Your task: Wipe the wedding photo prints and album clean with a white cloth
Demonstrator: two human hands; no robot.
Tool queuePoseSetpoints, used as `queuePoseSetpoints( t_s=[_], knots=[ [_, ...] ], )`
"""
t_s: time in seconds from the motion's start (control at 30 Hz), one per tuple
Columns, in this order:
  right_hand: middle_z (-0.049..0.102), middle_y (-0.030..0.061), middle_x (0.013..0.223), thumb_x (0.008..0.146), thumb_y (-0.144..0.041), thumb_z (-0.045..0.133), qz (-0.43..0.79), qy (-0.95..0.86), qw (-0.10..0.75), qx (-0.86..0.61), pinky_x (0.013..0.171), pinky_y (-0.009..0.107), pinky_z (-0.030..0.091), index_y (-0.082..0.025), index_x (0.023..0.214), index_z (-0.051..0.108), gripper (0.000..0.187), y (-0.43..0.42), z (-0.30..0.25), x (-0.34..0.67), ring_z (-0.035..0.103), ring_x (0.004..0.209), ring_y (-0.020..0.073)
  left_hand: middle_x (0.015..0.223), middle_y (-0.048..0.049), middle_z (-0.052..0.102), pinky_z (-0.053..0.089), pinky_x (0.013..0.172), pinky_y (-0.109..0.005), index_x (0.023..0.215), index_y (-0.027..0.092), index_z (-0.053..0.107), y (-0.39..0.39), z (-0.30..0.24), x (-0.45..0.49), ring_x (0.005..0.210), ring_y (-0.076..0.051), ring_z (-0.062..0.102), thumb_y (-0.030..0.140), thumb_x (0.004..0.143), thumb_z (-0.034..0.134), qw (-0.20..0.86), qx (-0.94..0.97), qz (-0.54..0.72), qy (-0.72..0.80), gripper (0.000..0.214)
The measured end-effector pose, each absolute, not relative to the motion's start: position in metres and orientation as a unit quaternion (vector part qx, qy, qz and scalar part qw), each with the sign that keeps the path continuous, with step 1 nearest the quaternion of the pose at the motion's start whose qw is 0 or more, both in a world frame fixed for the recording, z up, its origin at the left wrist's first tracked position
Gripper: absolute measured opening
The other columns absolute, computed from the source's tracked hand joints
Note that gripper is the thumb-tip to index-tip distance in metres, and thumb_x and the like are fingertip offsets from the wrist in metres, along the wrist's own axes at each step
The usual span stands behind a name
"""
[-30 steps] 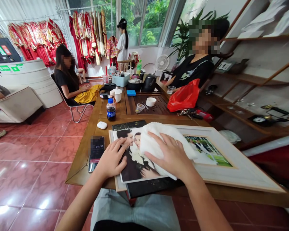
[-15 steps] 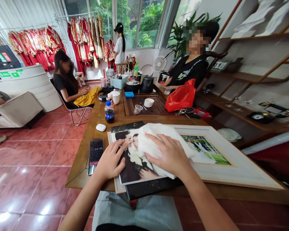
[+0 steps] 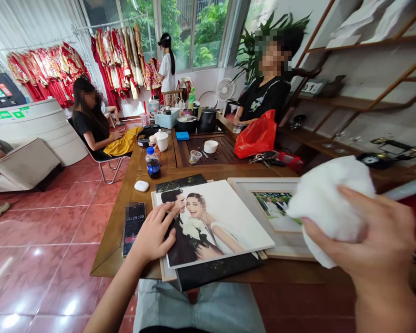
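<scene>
A rectangular wedding-portrait print lies on the wooden table, lower centre, overlapping a cream-framed picture. Left hand: fingers spread, resting on the print's left edge. Right hand: fingers curled, gripping a wadded white cloth, raised at right. Upper centre: pale blue plastic bin, contents too small to tell; red plastic bag, contents hidden.

Faded grey-blue denim (jeans or shorts) and bare forearms.
</scene>
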State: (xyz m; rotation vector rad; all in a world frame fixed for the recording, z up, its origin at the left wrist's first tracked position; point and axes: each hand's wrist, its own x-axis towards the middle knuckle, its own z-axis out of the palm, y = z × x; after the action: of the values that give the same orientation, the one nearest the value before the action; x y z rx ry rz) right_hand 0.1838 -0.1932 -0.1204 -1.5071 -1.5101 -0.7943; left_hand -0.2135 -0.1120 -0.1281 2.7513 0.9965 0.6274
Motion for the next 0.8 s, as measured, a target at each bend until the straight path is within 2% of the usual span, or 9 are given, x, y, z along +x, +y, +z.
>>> queuePoseSetpoints(
  t_s=[0.13, 0.23, 0.3, 0.4, 0.43, 0.5, 0.63, 0.8],
  knots=[
    [0.063, 0.019, 0.123, 0.087, -0.053, 0.056, -0.288, -0.641, 0.223, -0.675, 0.093, 0.06, 0.046, -0.021, 0.137, 0.058, 0.06, -0.181, -0.139, 0.197, 0.062, 0.108, 0.0432, 0.152, -0.0168, 0.043, 0.036, 0.116, -0.05, 0.15, 0.015, 0.041, -0.115, -0.122, -0.212, 0.142, -0.032, 0.04, 0.023, 0.095, 0.044, 0.055, 0.918, 0.206, 0.334, 0.056],
    [0.066, 0.0154, 0.117, 0.088, -0.051, 0.051, -0.217, -0.68, 0.148, -0.685, 0.086, 0.056, 0.048, -0.022, 0.132, 0.06, 0.054, -0.171, -0.158, 0.204, 0.064, 0.105, 0.0381, 0.148, -0.014, 0.049, 0.038, 0.115, -0.049, 0.147, 0.018, 0.045, -0.119, -0.116, -0.214, 0.14, -0.029, 0.043, 0.018, 0.096, 0.043, 0.028, 0.917, 0.208, 0.34, 0.051],
    [0.066, 0.0158, 0.119, 0.089, -0.052, 0.05, -0.203, -0.695, 0.154, -0.672, 0.085, 0.057, 0.049, -0.022, 0.13, 0.06, 0.051, -0.169, -0.163, 0.205, 0.064, 0.106, 0.0386, 0.144, -0.0128, 0.053, 0.041, 0.114, -0.048, 0.144, 0.019, 0.048, -0.121, -0.114, -0.219, 0.136, -0.027, 0.048, 0.011, 0.095, 0.041, 0.008, 0.919, 0.207, 0.336, 0.05],
    [0.056, 0.0214, 0.137, 0.092, -0.053, 0.049, -0.25, -0.696, 0.217, -0.637, 0.093, 0.063, 0.045, -0.02, 0.131, 0.057, 0.052, -0.172, -0.152, 0.198, 0.056, 0.121, 0.0444, 0.137, -0.0121, 0.059, 0.044, 0.112, -0.047, 0.138, 0.017, 0.053, -0.121, -0.112, -0.231, 0.128, -0.026, 0.055, 0.004, 0.089, 0.04, -0.043, 0.922, 0.196, 0.331, 0.052],
    [0.053, 0.0219, 0.14, 0.093, -0.048, 0.05, -0.265, -0.701, 0.236, -0.619, 0.098, 0.063, 0.043, -0.02, 0.134, 0.056, 0.05, -0.173, -0.146, 0.195, 0.054, 0.125, 0.0442, 0.136, -0.0121, 0.06, 0.045, 0.112, -0.046, 0.138, 0.016, 0.053, -0.12, -0.112, -0.235, 0.127, -0.027, 0.056, 0.002, 0.088, 0.041, -0.068, 0.924, 0.186, 0.328, 0.053],
    [0.059, 0.0176, 0.136, 0.093, -0.034, 0.055, -0.287, -0.73, 0.262, -0.563, 0.104, 0.056, 0.042, -0.023, 0.137, 0.054, 0.045, -0.172, -0.134, 0.187, 0.058, 0.121, 0.0378, 0.137, -0.0126, 0.06, 0.046, 0.11, -0.045, 0.138, 0.014, 0.053, -0.119, -0.111, -0.241, 0.127, -0.027, 0.057, 0.0, 0.087, 0.041, -0.115, 0.93, 0.159, 0.311, 0.054],
    [0.062, 0.0145, 0.136, 0.093, -0.007, 0.043, -0.293, -0.827, 0.17, -0.448, 0.103, 0.048, 0.045, -0.023, 0.14, 0.053, 0.05, -0.153, -0.131, 0.176, 0.063, 0.117, 0.0288, 0.14, -0.0123, 0.059, 0.048, 0.109, -0.04, 0.143, 0.013, 0.048, -0.117, -0.107, -0.244, 0.129, -0.025, 0.057, -0.002, 0.087, 0.04, -0.169, 0.943, 0.1, 0.268, 0.059],
    [0.065, 0.0131, 0.134, 0.089, 0.001, 0.039, -0.297, -0.87, 0.129, -0.371, 0.099, 0.043, 0.05, -0.017, 0.137, 0.056, 0.054, -0.126, -0.149, 0.171, 0.064, 0.115, 0.0244, 0.134, -0.0152, 0.064, 0.049, 0.108, -0.04, 0.14, 0.009, 0.051, -0.113, -0.106, -0.241, 0.125, -0.025, 0.061, 0.003, 0.096, 0.039, -0.23, 0.944, 0.086, 0.222, 0.046]
  ],
)
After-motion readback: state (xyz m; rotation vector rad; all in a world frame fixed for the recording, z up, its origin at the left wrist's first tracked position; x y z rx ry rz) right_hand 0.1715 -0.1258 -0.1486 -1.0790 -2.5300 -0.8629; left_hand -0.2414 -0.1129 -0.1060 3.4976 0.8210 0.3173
